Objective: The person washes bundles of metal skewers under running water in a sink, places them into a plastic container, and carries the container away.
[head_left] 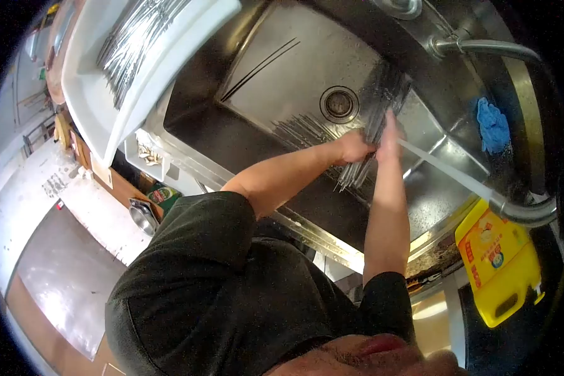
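Note:
Both my hands are at a bundle of thin metal skewers (382,94) over the sink, blurred by motion at its far end. My left hand (355,147) is closed around the near part of the bundle. Against its right side, my right hand (388,136) presses with the fingers held together. A stream of water (448,168) runs from the tap (523,211) toward my right hand. More skewers (301,130) lie on the sink floor left of my hands, and a few dark skewers (260,69) lie apart farther left.
The steel sink (194,106) has a round drain (339,104). A white tub (94,81) of skewers stands at the upper left, near a small white container (160,168). A blue cloth or glove (492,125) and a yellow jug (498,266) are at the right.

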Tool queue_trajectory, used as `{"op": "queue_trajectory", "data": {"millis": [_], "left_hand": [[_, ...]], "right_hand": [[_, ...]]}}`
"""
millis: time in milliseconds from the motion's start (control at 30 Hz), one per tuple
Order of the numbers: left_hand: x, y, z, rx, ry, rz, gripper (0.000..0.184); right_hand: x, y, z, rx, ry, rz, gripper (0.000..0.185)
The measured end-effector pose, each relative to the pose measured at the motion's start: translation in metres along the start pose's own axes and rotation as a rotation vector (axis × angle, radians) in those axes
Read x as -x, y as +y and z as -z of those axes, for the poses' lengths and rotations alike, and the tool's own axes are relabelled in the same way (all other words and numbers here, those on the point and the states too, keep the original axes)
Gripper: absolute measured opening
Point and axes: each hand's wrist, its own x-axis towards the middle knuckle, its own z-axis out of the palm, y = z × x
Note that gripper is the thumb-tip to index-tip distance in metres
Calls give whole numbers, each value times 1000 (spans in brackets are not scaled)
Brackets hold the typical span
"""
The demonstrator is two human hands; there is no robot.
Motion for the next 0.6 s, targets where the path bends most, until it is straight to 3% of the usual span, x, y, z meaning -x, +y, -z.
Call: {"op": "queue_trajectory", "data": {"millis": [33,100,133,233,267,333,367,400,500,533,600], "left_hand": [[1,0,-2,-71,-26,-10,40],[-6,5,-4,-54,-40,167,43],[-16,-18,-12,-234,-3,-40,45],[-9,4,1,-41,-76,135,45],[-9,12,5,-65,-146,157,45],[-20,3,-3,-378,-167,-68,47],[-24,-4,-13,-528,-180,-175,49],[-33,-11,-19,-546,-323,-154,54],[6,35,-6,-272,-166,36,62],[10,37,-7,-140,-79,99,66],[-8,13,-14,-199,-20,36,67]], "right_hand": [[1,4,1,0,14,-8,60],[-7,13,9,-7,43,-13,51],[-27,35,27,-228,-107,107,48],[-22,24,40,-431,-250,-159,66],[-40,38,50,-289,-124,-124,71],[-25,20,32,-223,-113,-87,74],[-9,11,20,-69,-49,-26,59],[6,1,8,90,22,24,47],[-50,36,26,103,3,-20,41],[-45,42,34,-178,-153,-7,36],[-40,41,41,-357,-199,-82,36]]}}
